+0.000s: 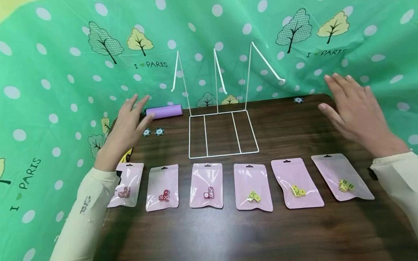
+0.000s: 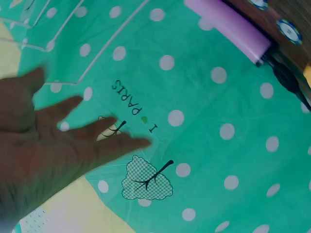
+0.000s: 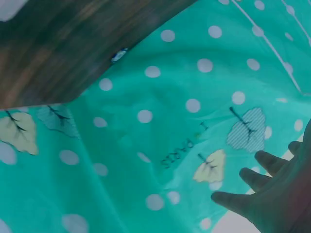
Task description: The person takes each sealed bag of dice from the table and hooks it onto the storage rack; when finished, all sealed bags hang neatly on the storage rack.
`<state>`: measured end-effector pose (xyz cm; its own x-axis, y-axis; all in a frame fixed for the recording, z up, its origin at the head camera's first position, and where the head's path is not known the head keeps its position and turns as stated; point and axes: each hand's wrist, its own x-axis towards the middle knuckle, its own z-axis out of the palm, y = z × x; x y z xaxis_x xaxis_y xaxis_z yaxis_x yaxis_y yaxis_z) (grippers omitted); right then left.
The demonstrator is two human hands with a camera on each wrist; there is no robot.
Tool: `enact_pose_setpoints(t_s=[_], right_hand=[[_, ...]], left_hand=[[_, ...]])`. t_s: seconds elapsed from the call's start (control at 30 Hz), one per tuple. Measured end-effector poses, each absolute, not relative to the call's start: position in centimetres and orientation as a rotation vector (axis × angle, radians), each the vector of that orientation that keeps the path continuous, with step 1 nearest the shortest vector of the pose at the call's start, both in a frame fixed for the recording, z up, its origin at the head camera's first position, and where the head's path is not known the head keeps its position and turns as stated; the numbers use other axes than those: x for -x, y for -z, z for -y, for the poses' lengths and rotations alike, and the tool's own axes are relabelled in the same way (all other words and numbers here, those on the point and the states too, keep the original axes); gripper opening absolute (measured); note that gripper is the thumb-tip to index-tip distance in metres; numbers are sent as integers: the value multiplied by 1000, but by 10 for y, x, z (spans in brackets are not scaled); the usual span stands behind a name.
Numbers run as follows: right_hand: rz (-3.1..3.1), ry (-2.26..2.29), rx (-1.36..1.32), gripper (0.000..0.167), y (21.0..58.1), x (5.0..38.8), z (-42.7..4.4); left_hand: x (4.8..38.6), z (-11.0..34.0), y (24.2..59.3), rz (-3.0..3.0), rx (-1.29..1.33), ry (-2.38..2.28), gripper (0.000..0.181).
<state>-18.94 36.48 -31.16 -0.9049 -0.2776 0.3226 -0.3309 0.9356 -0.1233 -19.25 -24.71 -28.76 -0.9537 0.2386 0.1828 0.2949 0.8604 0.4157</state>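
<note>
My left hand (image 1: 126,125) is held in the air over the table's left side, fingers spread and holding nothing, nearest a purple cylinder (image 1: 167,111). On the right, my right hand (image 1: 354,108) is likewise raised with fingers extended, above the rightmost pouch (image 1: 333,170). Several pink-and-clear zip pouches lie in a row. Red dice show in the left pouch (image 1: 134,174), the second pouch (image 1: 156,181) and the third pouch (image 1: 199,177). Yellow dice show in the fourth pouch (image 1: 249,177), the fifth pouch (image 1: 287,172) and the rightmost one. Behind them stands a white wire rack (image 1: 223,156) with three arms.
Two poker chips (image 1: 159,131) lie by the purple cylinder, and another chip (image 1: 298,100) sits near the back right edge. A yellow object (image 1: 126,156) is partly hidden by the left wrist. A green dotted cloth (image 1: 202,21) hangs behind the dark wooden table (image 1: 209,235).
</note>
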Motion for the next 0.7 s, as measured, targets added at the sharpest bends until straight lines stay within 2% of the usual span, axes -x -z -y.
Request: enact_pose_setpoints(t_s=[0.27,0.53,0.7], right_hand=[[2758,-607,-317,70,335,169,-391],[2823,-762,-207,65,363,145,-414],[2921,-762,-113,66,379,134,-423]], left_hand=[[199,240,296,2965,661,735,70],[201,235,315,2961,800,798,65],[204,226,333,2937,843,880,55]])
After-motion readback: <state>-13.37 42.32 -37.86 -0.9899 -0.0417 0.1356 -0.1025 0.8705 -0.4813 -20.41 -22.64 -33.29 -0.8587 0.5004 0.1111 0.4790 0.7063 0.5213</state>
